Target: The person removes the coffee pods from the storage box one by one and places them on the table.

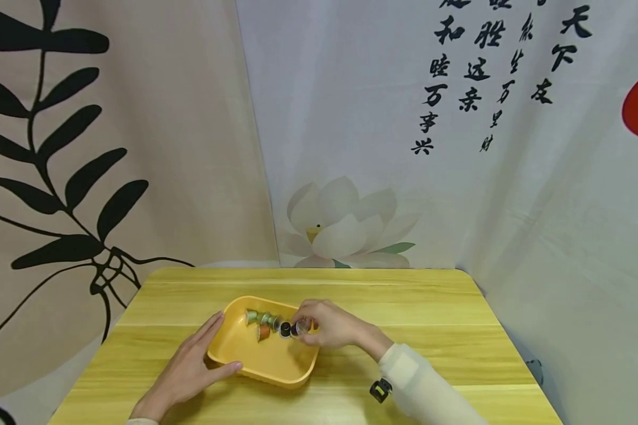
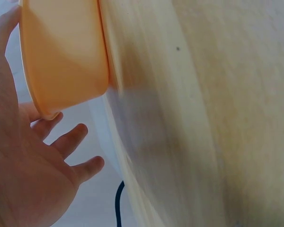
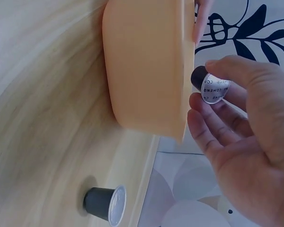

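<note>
At the yellow tray (image 1: 263, 357), our right hand (image 1: 326, 326) pinches a black capsule (image 3: 214, 88) lettered "COMENO"; our left hand (image 1: 188, 367) spreads wide along its left edge, tabletop (image 1: 436, 330) extending rightward.

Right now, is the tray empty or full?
Neither: partly filled. In the head view, green pods and an orange pod lie inside the tray, while its near part is bare.

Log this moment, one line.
left hand: on tray rim; right hand: pinching black capsule; in tray: other capsules; on table: dark capsule
</note>
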A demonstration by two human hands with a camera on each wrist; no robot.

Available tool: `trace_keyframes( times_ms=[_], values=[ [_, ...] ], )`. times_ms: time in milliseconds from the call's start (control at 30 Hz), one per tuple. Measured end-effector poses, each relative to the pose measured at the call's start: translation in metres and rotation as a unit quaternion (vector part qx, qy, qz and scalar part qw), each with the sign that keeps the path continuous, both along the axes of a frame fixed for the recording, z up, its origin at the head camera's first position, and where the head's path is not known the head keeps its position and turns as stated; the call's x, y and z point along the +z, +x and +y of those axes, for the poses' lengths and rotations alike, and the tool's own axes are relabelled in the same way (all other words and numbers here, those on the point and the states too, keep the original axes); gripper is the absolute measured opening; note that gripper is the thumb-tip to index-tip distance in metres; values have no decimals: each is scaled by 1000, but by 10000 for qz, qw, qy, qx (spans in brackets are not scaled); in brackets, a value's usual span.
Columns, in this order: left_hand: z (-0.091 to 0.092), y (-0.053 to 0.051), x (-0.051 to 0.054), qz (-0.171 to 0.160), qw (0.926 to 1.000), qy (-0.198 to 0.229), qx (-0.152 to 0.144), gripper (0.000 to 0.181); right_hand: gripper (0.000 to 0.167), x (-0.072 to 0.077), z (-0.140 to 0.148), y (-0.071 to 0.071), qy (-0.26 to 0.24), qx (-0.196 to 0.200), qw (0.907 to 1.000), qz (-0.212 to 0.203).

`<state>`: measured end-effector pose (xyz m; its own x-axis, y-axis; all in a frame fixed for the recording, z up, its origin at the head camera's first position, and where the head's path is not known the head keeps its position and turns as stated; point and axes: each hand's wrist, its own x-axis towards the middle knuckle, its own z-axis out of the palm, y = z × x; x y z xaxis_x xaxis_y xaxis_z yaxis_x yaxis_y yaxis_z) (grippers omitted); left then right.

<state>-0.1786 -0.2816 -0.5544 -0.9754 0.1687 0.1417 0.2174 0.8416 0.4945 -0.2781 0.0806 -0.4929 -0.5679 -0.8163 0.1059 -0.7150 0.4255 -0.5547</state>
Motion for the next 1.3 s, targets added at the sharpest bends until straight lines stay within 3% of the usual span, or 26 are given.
trace_keyframes(
  times_ms=[233, 1300],
  values=[
    [1, -1, -1, 34, 10000, 2, -23, 119, 34, 3, 8, 0, -143, -67, 9998, 155],
    [1, 2, 2, 37, 10000, 56, -32, 118, 32, 12, 48, 3, -465, -620, 9970, 89]
  ],
)
